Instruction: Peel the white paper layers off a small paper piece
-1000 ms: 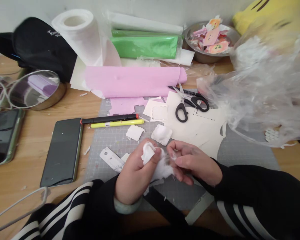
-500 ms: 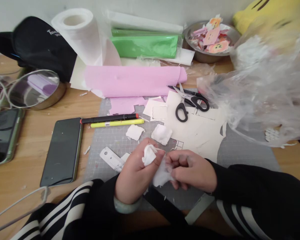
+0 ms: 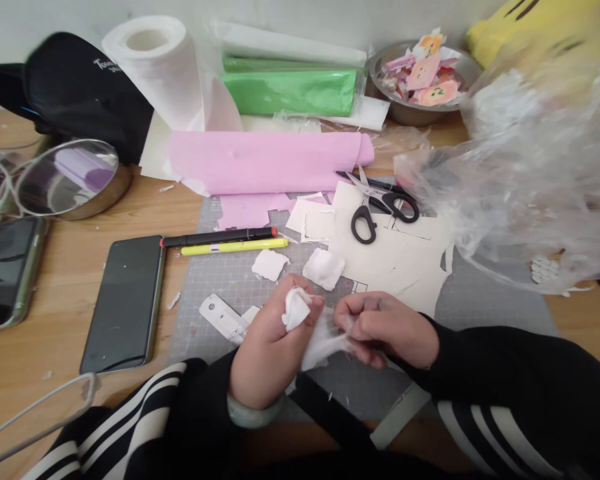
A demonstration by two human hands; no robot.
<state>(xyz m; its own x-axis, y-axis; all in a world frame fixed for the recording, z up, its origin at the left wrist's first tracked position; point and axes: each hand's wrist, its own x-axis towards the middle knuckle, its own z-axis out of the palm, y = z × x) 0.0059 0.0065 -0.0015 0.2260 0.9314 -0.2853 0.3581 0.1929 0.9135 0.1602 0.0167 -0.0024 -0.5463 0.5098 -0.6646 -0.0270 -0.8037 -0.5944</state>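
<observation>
My left hand (image 3: 273, 350) is closed round a wad of soft white fluffy material, maybe cotton or tissue; a folded white end (image 3: 297, 309) pokes out above the fist. Below the fist a thin white wisp (image 3: 325, 343) stretches across to my right hand (image 3: 387, 330), whose fingers pinch its edge. Just beyond the hands lie two small white padded squares, one on the left (image 3: 270, 265) and one on the right (image 3: 324, 269). A ruler (image 3: 225, 318) is partly hidden behind my left hand.
Scissors (image 3: 375, 203) rest on cream card (image 3: 405, 260) over a grey cutting mat (image 3: 500, 313). Markers (image 3: 235, 247) and a phone (image 3: 125, 303) lie left. Behind are a pink roll (image 3: 270, 160), a white roll (image 3: 155, 73) and a metal bowl (image 3: 415, 117). Clear plastic bags (image 3: 520, 180) crowd the right.
My right hand has shifted slightly right, away from my left fist. The white wisp between the hands is drawn out further. Everything else lies as before.
</observation>
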